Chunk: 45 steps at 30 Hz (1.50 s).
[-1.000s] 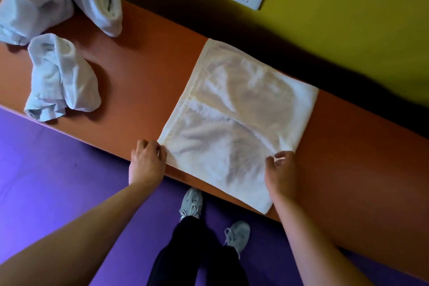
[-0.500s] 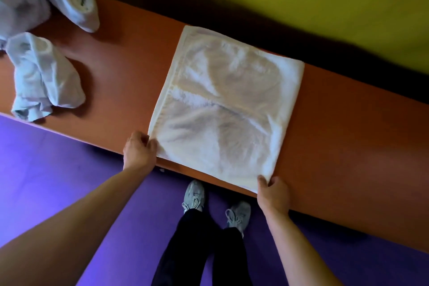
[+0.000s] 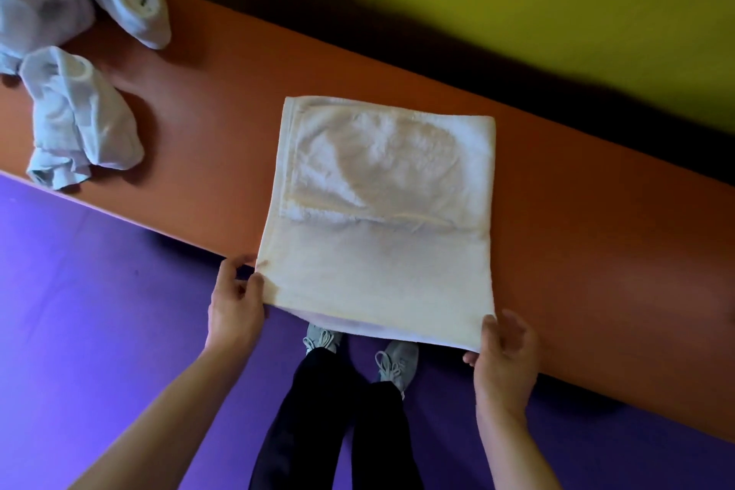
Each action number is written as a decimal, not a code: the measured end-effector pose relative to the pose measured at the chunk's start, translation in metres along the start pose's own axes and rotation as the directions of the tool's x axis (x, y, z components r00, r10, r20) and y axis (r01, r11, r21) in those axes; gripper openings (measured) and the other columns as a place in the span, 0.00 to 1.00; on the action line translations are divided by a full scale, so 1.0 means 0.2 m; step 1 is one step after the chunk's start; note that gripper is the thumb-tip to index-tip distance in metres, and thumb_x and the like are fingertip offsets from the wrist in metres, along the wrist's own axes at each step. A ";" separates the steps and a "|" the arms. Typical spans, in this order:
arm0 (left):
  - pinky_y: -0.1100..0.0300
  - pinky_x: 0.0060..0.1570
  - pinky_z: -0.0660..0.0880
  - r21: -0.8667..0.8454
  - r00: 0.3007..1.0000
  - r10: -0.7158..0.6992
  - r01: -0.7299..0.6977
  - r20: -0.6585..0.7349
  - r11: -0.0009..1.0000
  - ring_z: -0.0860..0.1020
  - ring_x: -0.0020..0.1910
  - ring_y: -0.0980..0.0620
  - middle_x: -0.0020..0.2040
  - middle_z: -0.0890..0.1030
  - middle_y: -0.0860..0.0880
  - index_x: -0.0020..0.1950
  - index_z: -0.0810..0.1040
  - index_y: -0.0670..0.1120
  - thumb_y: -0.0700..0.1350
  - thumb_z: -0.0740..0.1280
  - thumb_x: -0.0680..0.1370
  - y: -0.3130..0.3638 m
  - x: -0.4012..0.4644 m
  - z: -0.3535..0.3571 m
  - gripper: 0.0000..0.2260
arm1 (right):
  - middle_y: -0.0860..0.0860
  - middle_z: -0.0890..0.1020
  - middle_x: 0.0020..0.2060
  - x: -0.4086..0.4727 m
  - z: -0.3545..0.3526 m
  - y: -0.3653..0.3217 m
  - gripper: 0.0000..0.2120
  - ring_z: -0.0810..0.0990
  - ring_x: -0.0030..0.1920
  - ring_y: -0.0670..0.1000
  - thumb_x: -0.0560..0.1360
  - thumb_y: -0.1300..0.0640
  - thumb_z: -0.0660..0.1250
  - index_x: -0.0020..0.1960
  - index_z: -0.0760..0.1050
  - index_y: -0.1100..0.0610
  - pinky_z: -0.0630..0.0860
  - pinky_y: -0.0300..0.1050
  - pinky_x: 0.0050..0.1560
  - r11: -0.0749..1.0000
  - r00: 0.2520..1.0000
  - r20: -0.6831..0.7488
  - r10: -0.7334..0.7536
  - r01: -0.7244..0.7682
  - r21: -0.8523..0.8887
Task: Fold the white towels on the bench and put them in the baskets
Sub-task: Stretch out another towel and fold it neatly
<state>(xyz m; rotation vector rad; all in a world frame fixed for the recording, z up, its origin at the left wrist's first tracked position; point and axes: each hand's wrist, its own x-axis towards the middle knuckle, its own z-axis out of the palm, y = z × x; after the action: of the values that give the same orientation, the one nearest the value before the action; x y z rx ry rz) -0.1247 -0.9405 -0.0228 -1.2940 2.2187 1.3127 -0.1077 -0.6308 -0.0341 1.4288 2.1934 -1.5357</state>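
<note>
Bench [image 3: 207, 139]: towel [image 3: 382, 251] now overhanging edge

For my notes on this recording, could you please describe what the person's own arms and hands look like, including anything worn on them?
Both forearms are bare, with no sleeves in view. The left hand and the right hand wear no gloves, and no rings, watch or bracelets can be seen. Lower down, the person wears dark trousers and grey lace-up trainers.
</note>
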 end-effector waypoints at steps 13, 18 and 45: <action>0.64 0.26 0.74 -0.587 0.958 -0.287 0.219 -0.023 0.779 0.72 0.20 0.53 0.26 0.76 0.46 0.42 0.82 0.39 0.37 0.65 0.75 0.63 0.18 0.00 0.06 | 0.49 0.82 0.35 0.36 0.14 -0.78 0.04 0.81 0.29 0.44 0.79 0.55 0.70 0.47 0.78 0.55 0.78 0.38 0.35 0.851 0.939 0.286 0.190 -0.303 0.429; 0.62 0.28 0.76 -0.595 0.950 -0.311 0.243 -0.013 0.766 0.70 0.20 0.54 0.30 0.70 0.45 0.41 0.72 0.40 0.36 0.65 0.73 0.87 0.48 0.09 0.02 | 0.49 0.84 0.33 0.59 0.36 -1.00 0.05 0.83 0.30 0.44 0.80 0.54 0.68 0.46 0.78 0.55 0.78 0.37 0.32 0.860 0.936 0.302 0.178 -0.297 0.415; 0.47 0.58 0.64 0.708 0.619 0.748 -0.638 0.240 0.301 0.71 0.57 0.41 0.56 0.81 0.47 0.55 0.77 0.48 0.51 0.66 0.81 0.82 0.94 0.37 0.08 | 0.55 0.78 0.52 1.04 0.72 -0.85 0.03 0.75 0.57 0.60 0.78 0.56 0.67 0.51 0.75 0.54 0.65 0.54 0.57 0.020 0.458 0.526 -0.717 0.767 -0.641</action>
<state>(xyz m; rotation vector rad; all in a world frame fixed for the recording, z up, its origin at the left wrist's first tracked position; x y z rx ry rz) -0.3783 -0.9544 -0.0817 -0.0230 3.0587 0.2444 -0.4044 -0.6207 -0.1017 -0.2431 3.0954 -0.1946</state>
